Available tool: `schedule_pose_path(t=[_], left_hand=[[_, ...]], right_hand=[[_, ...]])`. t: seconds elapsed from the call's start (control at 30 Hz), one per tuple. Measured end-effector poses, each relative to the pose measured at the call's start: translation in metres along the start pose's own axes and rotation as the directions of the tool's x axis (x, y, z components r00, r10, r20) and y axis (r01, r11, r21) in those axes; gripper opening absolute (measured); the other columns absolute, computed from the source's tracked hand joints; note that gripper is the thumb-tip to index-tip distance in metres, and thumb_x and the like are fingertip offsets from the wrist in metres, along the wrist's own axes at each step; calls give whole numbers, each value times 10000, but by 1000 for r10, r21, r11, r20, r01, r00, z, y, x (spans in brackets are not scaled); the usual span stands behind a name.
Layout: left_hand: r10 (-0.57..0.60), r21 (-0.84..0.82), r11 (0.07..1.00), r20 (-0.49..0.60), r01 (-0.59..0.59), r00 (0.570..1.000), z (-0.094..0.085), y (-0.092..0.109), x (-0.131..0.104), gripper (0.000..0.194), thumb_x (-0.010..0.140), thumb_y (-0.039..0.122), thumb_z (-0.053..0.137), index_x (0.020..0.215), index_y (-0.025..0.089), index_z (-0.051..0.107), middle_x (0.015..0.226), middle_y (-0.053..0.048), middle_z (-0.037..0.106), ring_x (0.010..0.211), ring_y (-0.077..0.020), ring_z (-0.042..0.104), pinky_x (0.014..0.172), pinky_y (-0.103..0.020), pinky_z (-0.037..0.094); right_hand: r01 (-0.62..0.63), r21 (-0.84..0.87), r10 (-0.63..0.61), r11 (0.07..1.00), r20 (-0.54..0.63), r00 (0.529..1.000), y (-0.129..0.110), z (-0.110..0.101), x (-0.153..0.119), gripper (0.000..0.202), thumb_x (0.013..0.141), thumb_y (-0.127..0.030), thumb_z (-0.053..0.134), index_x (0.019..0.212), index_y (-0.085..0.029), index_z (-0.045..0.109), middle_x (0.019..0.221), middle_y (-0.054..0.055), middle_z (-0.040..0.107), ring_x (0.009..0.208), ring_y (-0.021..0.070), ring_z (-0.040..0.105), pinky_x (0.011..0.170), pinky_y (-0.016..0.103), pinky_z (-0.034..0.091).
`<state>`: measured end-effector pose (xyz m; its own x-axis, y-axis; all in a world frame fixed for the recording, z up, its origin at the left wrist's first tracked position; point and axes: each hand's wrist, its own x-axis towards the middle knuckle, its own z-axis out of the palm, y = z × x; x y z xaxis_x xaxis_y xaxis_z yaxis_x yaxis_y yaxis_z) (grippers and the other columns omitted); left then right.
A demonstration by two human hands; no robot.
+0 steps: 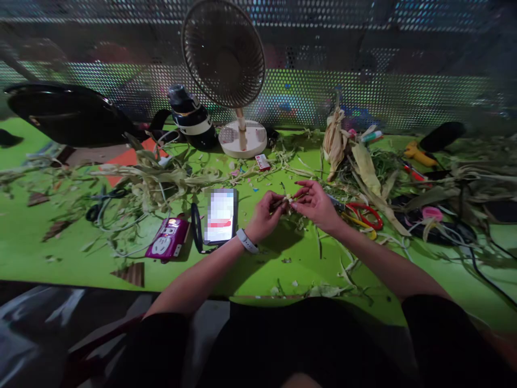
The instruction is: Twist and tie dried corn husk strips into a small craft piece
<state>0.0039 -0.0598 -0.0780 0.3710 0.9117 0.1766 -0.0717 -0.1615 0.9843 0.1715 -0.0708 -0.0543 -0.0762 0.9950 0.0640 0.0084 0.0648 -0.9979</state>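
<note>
A small pale piece (pixel 288 199), perhaps of corn husk, is between my two hands over the green table (pixel 258 275). My left hand (pixel 266 214) pinches it from the left, with a pale band on the wrist. From the right, my right hand (pixel 314 203) holds its other side between thumb and a finger, the other fingers loosely bent. What the piece is exactly is too small to tell. A lit phone (pixel 221 216) lies left of my left hand. Red-handled scissors (pixel 365 215) lie right of my right hand.
A fan (pixel 243 141) and a dark bottle (pixel 196 124) stand at the back. Dry husks (pixel 334 143) and shreds litter the table. A purple power outlet box (pixel 166 240), cables and black-handled scissors (pixel 93 212) lie left. A yellow-handled tool (pixel 420 155) is at the right.
</note>
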Motion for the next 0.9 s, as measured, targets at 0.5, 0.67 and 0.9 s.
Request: schedule_pose_path(t=[0.5, 0.67, 0.9], left_hand=[[35, 145, 988, 105, -50, 994, -2, 8, -2, 174, 802, 318, 612, 882, 179, 545, 887, -50, 628, 835, -150, 622, 793, -305, 495], [-4, 116, 993, 137, -12, 991, -1, 9, -1, 243, 813, 393, 599, 897, 172, 544, 861, -47, 631, 793, -140, 606, 720, -271, 485], [-124, 15, 992, 272, 124, 954, -7, 9, 2, 311, 774, 428, 652, 892, 164, 537, 734, 7, 577, 648, -93, 528, 631, -231, 438]], right_hand=[[-237, 148, 231, 960, 60, 971, 3, -4, 5, 293, 669, -326, 720, 895, -190, 594, 805, -16, 603, 602, 95, 579, 603, 279, 527], [-338, 132, 336, 932, 34, 941, -1, -3, 7, 328, 560, -393, 793, 687, -176, 582, 611, -42, 596, 521, 91, 555, 543, 257, 487], [-235, -99, 236, 967, 0, 972, 0, -9, 12, 406, 479, -469, 823, 603, -161, 590, 544, -48, 548, 513, 70, 447, 504, 222, 352]])
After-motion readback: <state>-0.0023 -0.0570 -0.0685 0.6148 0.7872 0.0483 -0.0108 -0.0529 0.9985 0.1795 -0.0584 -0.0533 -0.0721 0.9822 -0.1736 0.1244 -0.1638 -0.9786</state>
